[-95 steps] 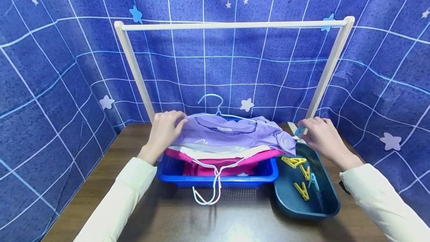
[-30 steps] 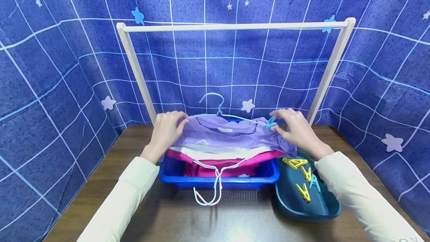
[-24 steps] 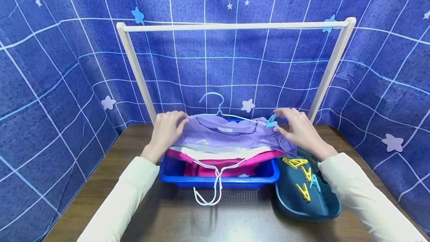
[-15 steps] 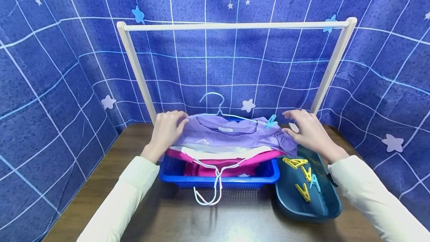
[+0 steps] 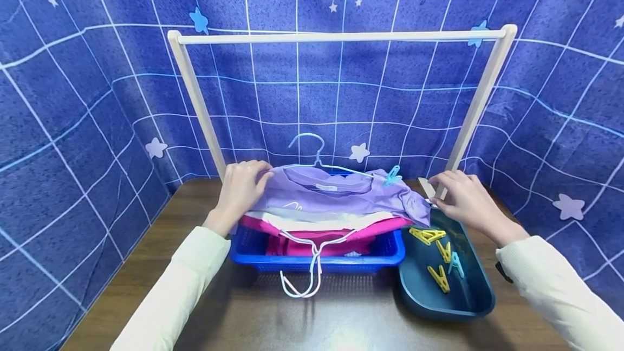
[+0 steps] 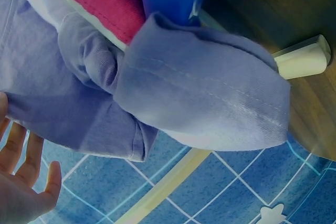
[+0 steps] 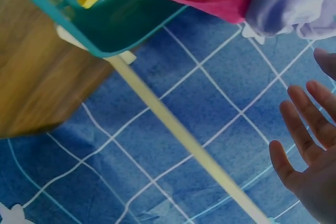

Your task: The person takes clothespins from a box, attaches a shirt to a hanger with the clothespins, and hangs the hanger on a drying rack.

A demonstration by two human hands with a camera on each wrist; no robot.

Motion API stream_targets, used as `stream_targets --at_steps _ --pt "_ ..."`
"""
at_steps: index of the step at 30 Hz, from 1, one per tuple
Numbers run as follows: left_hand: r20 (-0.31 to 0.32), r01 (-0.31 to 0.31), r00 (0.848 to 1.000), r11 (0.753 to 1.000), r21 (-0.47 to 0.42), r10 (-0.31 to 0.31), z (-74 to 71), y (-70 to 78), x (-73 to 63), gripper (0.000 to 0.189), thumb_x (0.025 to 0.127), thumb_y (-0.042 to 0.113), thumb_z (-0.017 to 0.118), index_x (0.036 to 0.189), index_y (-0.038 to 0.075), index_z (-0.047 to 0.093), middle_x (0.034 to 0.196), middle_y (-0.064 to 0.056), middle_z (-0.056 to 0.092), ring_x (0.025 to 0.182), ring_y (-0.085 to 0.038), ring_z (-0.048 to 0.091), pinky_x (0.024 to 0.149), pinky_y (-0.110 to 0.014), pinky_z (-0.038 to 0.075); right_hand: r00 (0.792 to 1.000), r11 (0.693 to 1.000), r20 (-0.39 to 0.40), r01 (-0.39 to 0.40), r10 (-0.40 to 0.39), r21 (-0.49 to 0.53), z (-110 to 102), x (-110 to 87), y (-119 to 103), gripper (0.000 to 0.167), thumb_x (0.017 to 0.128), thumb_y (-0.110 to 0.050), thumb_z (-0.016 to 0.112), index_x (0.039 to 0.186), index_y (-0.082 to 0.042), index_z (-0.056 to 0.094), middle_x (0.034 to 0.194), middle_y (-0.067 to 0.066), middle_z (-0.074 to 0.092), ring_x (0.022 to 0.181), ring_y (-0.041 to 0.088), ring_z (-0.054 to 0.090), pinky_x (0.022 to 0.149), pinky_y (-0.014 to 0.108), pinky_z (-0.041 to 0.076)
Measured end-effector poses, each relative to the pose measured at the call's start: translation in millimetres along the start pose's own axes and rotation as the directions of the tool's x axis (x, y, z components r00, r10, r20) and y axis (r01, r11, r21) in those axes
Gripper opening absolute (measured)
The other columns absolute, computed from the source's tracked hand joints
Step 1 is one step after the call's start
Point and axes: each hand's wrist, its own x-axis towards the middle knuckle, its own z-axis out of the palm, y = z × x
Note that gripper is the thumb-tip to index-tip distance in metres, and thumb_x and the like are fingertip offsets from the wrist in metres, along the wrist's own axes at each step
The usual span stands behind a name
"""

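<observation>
A purple T-shirt (image 5: 336,199) lies on a light-blue hanger (image 5: 319,158), above white and pink garments on a blue basket (image 5: 317,261). My left hand (image 5: 242,191) pinches the shirt's left shoulder between thumb and fingers; in the left wrist view a fingertip touches the cloth's edge. A blue clothespin (image 5: 392,176) sits clipped on the right shoulder. My right hand (image 5: 470,199) is apart from the shirt, beyond its right sleeve, and its fingers (image 7: 299,124) are spread and hold nothing in the right wrist view.
A dark teal tray (image 5: 414,302) holds several yellow clothespins (image 5: 439,278) and a light-blue clothespin (image 5: 456,264). White hanger hooks (image 5: 312,286) hang over the basket's front. A white rack (image 5: 341,37) stands behind, on the wooden table (image 5: 244,318).
My right hand brought a blue clothespin to the shirt's right shoulder, let go of it there, and moved away to the right. My left hand has stayed in place.
</observation>
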Motion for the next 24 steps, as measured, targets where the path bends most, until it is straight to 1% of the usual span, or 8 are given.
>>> stream_targets --at_steps 7,10,13,19,24 --pt "0.004 0.005 1.000 1.000 -0.006 -0.005 0.3 -0.5 -0.3 0.014 0.084 0.025 0.065 0.087 0.012 0.069 0.080 -0.006 0.070 0.071 -0.028 0.063 0.069 -0.044 0.040 0.995 0.999 0.093 -0.020 0.022 -0.025 5.6 -14.4 7.8 0.023 0.071 -0.012 0.072 0.093 -0.009 0.065 0.090 0.008 0.065 0.085 0.027 0.057 0.073 0.048 0.038" --pt "0.006 0.007 1.000 1.000 -0.009 -0.007 0.7 -0.7 -0.4 0.014 0.084 0.024 0.065 0.087 0.012 0.069 0.081 -0.006 0.070 0.072 -0.028 0.063 0.071 -0.044 0.040 0.994 0.999 0.111 0.002 0.003 -0.044 10.7 -20.1 11.0 0.020 0.072 -0.015 0.073 0.090 -0.011 0.065 0.086 0.005 0.065 0.083 0.026 0.057 0.070 0.047 0.039" --pt "0.009 0.008 1.000 1.000 -0.009 -0.008 1.0 -1.1 -0.5 0.014 0.084 0.024 0.065 0.087 0.012 0.069 0.081 -0.006 0.070 0.072 -0.028 0.063 0.072 -0.044 0.040 0.991 0.999 0.134 0.021 -0.015 -0.047 15.5 -25.4 12.9 0.019 0.072 -0.017 0.073 0.089 -0.012 0.065 0.086 0.003 0.065 0.083 0.025 0.058 0.069 0.046 0.039" --pt "0.006 0.001 1.000 1.000 -0.006 -0.001 0.8 -1.1 -0.4 0.014 0.084 0.025 0.065 0.087 0.012 0.069 0.082 -0.006 0.070 0.072 -0.028 0.063 0.071 -0.044 0.040 0.978 0.999 0.206 0.032 -0.026 -0.028 22.4 -36.7 14.8 0.020 0.071 -0.014 0.074 0.089 -0.014 0.065 0.087 0.002 0.065 0.084 0.024 0.058 0.072 0.048 0.039" --pt "0.007 -0.005 1.000 1.000 0.001 0.005 1.1 -1.9 -0.8 0.014 0.084 0.025 0.065 0.087 0.012 0.069 0.081 -0.006 0.070 0.071 -0.029 0.063 0.070 -0.044 0.040 0.966 0.996 0.242 0.091 -0.085 -0.011 28.8 -45.6 15.5 0.023 0.067 -0.010 0.075 0.087 -0.018 0.065 0.086 -0.001 0.065 0.081 0.019 0.056 0.071 0.047 0.039"
